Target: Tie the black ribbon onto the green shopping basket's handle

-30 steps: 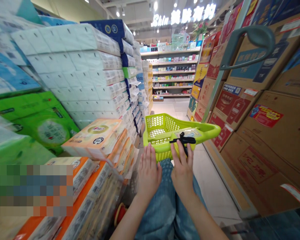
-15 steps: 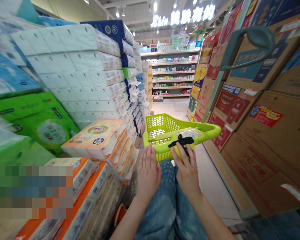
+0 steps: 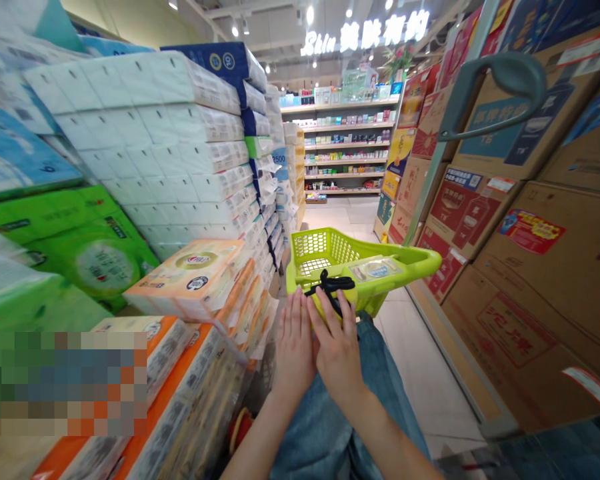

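My left hand (image 3: pixel 295 343) lies flat and open on my knee in blue jeans (image 3: pixel 325 427), fingers stretched toward a lime green plastic basket (image 3: pixel 420 262). My right hand (image 3: pixel 337 347) lies partly over the left one, fingers reaching the basket's near rim. A black cord tied in a bow (image 3: pixel 330 285) sits at its fingertips, with a strand running down between the fingers. A clear-wrapped packet (image 3: pixel 375 269) lies inside the basket.
Stacked tissue and paper packs (image 3: pixel 180 133) wall the left side, orange ones (image 3: pixel 190 277) close to my knee. Brown cardboard boxes (image 3: pixel 530 267) line the right, with a grey cart handle (image 3: pixel 500 87) before them. The tiled aisle (image 3: pixel 345 213) runs to far shelves (image 3: pixel 345 147).
My right hand has slid left along the basket's near rim, taking the black cord with it, and now overlaps my left hand. The left hand has stayed put.
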### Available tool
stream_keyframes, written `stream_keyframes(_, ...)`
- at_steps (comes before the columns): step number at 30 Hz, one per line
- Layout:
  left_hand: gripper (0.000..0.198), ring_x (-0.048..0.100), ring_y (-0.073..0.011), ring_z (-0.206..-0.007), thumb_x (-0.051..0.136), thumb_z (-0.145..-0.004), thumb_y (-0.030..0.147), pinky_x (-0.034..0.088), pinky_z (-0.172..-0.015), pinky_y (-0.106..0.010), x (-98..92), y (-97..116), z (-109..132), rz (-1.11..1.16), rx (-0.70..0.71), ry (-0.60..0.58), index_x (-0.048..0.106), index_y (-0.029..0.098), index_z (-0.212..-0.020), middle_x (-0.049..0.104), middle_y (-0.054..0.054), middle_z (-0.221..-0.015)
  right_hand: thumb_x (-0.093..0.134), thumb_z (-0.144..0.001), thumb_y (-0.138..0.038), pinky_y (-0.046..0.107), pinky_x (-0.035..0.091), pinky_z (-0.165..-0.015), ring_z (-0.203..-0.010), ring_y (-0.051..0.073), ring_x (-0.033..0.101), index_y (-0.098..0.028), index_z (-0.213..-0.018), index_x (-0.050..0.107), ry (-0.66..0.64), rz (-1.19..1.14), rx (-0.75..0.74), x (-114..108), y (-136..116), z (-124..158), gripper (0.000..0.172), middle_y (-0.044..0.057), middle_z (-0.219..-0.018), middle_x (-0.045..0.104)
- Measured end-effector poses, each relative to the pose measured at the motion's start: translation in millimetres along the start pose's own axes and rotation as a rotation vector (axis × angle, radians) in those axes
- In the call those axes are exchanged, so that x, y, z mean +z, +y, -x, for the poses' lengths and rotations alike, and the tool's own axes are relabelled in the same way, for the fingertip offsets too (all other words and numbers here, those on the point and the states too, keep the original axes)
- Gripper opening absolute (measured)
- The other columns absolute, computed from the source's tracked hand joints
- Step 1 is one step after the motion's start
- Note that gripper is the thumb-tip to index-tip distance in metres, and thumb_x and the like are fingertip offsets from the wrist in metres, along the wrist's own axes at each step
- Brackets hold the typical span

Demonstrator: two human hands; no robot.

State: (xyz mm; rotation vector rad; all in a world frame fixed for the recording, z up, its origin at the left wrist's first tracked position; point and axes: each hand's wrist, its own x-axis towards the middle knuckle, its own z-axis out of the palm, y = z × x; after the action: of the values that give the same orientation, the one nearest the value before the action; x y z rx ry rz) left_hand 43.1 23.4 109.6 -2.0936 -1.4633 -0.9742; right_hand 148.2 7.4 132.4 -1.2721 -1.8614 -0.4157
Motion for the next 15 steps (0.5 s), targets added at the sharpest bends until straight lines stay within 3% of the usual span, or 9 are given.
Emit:
stream_keyframes(6,0.076,0.019,-0.0278,-0.153,0.043,-0.094,0.015,0.033,-0.119,-0.05,-2.8,2,-4,-0.004,-0.001,0.02,0.004,0.011,-0.159,0.03,-0.019,-0.161,0.041,-0.091,-0.002,0.057,0.031,-0.12,-0.151,0.027,0.022,-0.029,-0.15,0.044,-0.002,0.03,-0.049,-13,37,10,0.065,0.002,-0.153,0.049)
stream_keyframes(10,0.076,0.02,-0.027,-0.152,0.044,-0.094,0.015,0.033,-0.12,-0.048,-2.7,5,-5,0.01,-0.015,0.033,0.005,0.011,-0.159,0.032,-0.018,-0.161,0.035,-0.087,0.004,0.061,0.029,-0.12,-0.153,0.029,0.017,-0.028,-0.154,0.036,0.028,0.04,0.056,-27,66,5,0.074,0.004,-0.159,0.039)
stream_keyframes(12,0.076,0.02,-0.0272,-0.152,0.044,-0.094,0.015,0.033,-0.12,-0.048,-2.2,6,-5,0.011,-0.018,0.039,0.005,0.011,-0.159,0.031,-0.018,-0.161,0.034,-0.087,0.005,0.062,0.028,-0.12,-0.153,0.03,0.015,-0.028,-0.155,0.033,0.058,0.031,0.114,-29,68,1,0.076,0.005,-0.161,0.035)
stream_keyframes(15,0.076,0.02,-0.0275,-0.152,0.044,-0.094,0.015,0.034,-0.119,-0.049,-1.4,6,-5,-0.002,-0.023,0.034,0.004,0.009,-0.159,0.031,-0.019,-0.161,0.034,-0.089,0.002,0.063,0.03,-0.119,-0.153,0.031,0.014,-0.025,-0.155,0.033,0.084,0.03,0.14,-22,52,-1,0.072,0.007,-0.16,0.037)
